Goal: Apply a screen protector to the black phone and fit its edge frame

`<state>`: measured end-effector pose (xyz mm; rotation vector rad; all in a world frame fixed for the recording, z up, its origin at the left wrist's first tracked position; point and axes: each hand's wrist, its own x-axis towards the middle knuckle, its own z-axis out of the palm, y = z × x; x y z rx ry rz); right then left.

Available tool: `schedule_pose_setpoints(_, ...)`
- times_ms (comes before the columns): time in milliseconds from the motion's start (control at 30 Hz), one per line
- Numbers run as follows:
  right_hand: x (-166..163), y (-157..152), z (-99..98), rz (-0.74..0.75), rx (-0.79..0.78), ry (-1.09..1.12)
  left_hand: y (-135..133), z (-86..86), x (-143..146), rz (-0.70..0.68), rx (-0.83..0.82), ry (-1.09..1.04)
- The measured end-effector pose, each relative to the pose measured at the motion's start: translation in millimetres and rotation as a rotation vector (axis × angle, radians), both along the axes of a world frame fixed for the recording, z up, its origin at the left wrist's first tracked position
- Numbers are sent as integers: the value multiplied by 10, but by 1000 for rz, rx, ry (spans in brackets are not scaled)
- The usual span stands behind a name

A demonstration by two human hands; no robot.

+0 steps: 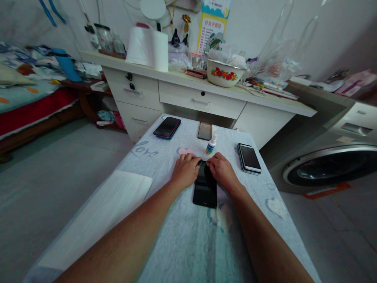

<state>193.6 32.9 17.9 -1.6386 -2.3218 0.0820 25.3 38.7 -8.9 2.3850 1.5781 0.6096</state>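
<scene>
A black smartphone [205, 189] lies screen up on the cloth-covered table. My left hand [185, 171] is at its upper left corner, fingers curled in, thumb and fingertips against the edge. At the upper right corner, my right hand [224, 171] grips the edge in a similar way. The fingertips partly hide the phone's top end. Just beyond my hands stands a small white bottle [211, 144] with a blue label. Behind it lies another phone [205, 131] with a brownish surface.
Stacked phones lie at the table's far left [167, 127] and right [249, 158]. The tablecloth [179, 243] has a pale rectangular panel on the left. Behind stands a white desk [188, 92] bearing a paper roll [160, 51] and a flowered bowl [224, 73]. A washing machine [347, 129] is at right.
</scene>
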Motion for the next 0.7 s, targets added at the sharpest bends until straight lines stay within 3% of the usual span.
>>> schedule_pose_setpoints(700, 224, 15, 24, -17, -46, -16, -11, 12, -5, 6, 2, -22)
